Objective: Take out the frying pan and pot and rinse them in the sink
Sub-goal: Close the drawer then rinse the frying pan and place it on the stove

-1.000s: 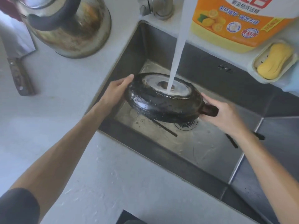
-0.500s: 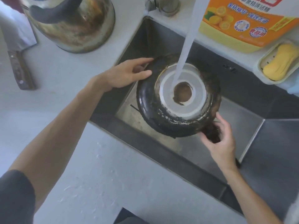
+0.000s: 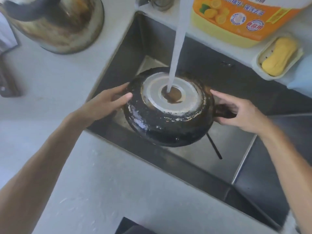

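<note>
A black frying pan (image 3: 162, 125) is held upside down over the steel sink (image 3: 194, 154), its charred underside and silver base ring facing up. A stream of tap water (image 3: 177, 48) lands on the centre of the base. My left hand (image 3: 108, 102) grips the pan's left rim with thumb on top. My right hand (image 3: 239, 112) wraps the stub of the dark handle at the pan's right side, forefinger stretched along the rim. A stained metal pot (image 3: 57, 24) with a dark handle stands on the counter at the upper left.
An orange detergent bottle (image 3: 239, 19) and a yellow soap (image 3: 278, 56) in a dish sit behind the sink. A cleaver (image 3: 6, 65) lies at the left edge of the counter. A black chopstick (image 3: 214, 147) lies on the sink floor. The tap base (image 3: 158, 4) stands at the top.
The pan has tilted back from steep to flatter and dropped lower in the sink. My right hand has risen from below the pan to its right side, still on the handle.
</note>
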Demonstrator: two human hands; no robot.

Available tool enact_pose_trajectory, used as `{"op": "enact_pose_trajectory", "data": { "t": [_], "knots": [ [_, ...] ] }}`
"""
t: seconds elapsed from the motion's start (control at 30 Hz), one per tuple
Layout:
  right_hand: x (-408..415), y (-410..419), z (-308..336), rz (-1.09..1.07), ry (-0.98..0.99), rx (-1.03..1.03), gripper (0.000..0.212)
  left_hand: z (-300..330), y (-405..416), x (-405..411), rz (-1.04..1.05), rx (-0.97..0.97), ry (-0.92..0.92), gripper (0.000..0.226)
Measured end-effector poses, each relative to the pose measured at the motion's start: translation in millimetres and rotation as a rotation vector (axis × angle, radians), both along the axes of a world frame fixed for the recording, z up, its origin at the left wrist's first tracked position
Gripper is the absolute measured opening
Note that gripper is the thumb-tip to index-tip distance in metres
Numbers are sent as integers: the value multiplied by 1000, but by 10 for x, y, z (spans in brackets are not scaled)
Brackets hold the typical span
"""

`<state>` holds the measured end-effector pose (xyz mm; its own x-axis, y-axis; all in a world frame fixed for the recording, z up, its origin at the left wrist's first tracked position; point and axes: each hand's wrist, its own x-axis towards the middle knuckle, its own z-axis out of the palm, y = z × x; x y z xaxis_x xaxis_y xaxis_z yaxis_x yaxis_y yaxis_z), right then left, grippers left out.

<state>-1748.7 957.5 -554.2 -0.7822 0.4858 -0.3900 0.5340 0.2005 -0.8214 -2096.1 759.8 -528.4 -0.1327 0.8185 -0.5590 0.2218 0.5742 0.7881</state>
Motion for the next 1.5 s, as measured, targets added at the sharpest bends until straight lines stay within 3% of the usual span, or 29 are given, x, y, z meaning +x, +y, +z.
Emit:
{"op": "enact_pose_trajectory", "data": {
  "t": [0.13,0.27,0.4,0.57,0.67,0.87,1.0,1.1,1.2,1.3,1.4,1.5],
  "knots": [
    [-136,-370,-300,-133,63,-137,79,190,264,-41,233,150,97,67],
    [-257,-887,-481,-408,131,-77,75,305,579,-89,145,279,133,55],
    [-242,-1237,-435,-548,170,117,72,230,694,-150,31,270,10,47],
    [27,-1071,-146,-429,146,417,66,-16,469,-190,-54,149,-38,46],
    [142,-713,216,-186,45,584,51,-229,250,-119,-35,20,-140,54],
    [29,8,641,132,-264,333,71,-470,-59,214,75,-101,-373,36],
    [-74,41,373,86,-254,82,89,-359,14,231,331,-4,-243,35],
    [-119,-173,11,13,-221,-33,102,-150,164,150,333,158,-75,43],
    [-191,-514,-288,-91,-195,13,99,104,370,132,146,302,85,48],
    [-211,-849,-414,-282,-143,28,98,205,536,137,90,346,89,48],
    [-158,-1079,-358,-389,-84,117,97,126,572,76,106,320,74,44],
    [-44,-1137,-231,-385,-16,341,100,-18,491,32,85,232,84,43]
  ]
}}
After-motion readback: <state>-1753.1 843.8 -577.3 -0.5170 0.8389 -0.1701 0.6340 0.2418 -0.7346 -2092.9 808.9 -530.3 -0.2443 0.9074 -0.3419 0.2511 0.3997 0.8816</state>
